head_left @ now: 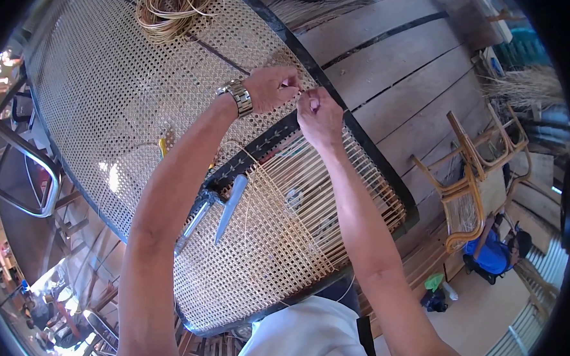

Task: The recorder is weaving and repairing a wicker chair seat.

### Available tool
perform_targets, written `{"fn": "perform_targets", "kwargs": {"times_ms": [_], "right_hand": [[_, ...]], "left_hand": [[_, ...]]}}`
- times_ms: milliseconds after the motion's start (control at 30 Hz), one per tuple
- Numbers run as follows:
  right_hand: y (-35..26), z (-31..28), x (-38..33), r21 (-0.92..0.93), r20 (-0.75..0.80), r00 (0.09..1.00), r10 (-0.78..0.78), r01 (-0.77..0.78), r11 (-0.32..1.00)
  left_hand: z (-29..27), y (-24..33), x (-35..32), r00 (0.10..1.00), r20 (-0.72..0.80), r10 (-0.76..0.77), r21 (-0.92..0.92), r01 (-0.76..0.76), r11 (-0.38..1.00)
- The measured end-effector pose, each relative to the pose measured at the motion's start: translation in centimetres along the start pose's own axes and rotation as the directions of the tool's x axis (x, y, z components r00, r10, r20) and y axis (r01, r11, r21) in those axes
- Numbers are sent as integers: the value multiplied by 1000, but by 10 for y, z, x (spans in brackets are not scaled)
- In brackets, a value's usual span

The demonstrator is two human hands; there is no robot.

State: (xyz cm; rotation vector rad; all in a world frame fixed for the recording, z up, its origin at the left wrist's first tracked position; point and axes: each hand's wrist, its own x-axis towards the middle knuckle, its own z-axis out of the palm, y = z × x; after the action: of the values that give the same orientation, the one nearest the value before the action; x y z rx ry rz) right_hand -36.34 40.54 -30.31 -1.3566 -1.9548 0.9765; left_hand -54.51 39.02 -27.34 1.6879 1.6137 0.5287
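Over the dark bar and frame of a large woven cane panel (97, 71), my left hand (273, 90) and my right hand (320, 118) meet with fingers pinched. What lies between the fingertips is too small to make out, perhaps a thin strand. A metal watch is on my left wrist. Below my hands, the near section (248, 266) of the panel has a tight weave at the left and bare parallel strands (356, 169) at the right. A grey tapered tool (232, 207) and a metal-shafted tool with a dark head (195, 222) rest there, beside my left forearm.
A coil of cane strands (164, 17) sits on the far part of the panel. A yellow-handled tool (163, 147) lies left of my forearm. Wooden planks (393, 74) run beyond the frame. At the right stand cane chair frames (468, 181) and a person in blue (494, 253).
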Motion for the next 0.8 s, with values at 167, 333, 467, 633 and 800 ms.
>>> {"fn": "perform_targets", "kwargs": {"times_ms": [167,333,467,633,800], "right_hand": [[-6,-10,1,60,123,977,173,-181,982],[-11,-11,-1,25,96,990,105,-108,994],[-4,-14,6,-41,198,966,165,-160,986],[6,-22,4,339,371,827,423,-545,767],[22,-32,21,277,496,868,21,-182,944]], "left_hand": [[-1,-3,2,998,40,-44,-8,44,999],[3,-10,1,976,-98,193,-10,-195,981],[0,7,1,989,-13,145,-48,-146,988],[-13,11,-5,991,134,-26,55,19,998],[-13,14,5,988,105,-116,-125,129,984]]}}
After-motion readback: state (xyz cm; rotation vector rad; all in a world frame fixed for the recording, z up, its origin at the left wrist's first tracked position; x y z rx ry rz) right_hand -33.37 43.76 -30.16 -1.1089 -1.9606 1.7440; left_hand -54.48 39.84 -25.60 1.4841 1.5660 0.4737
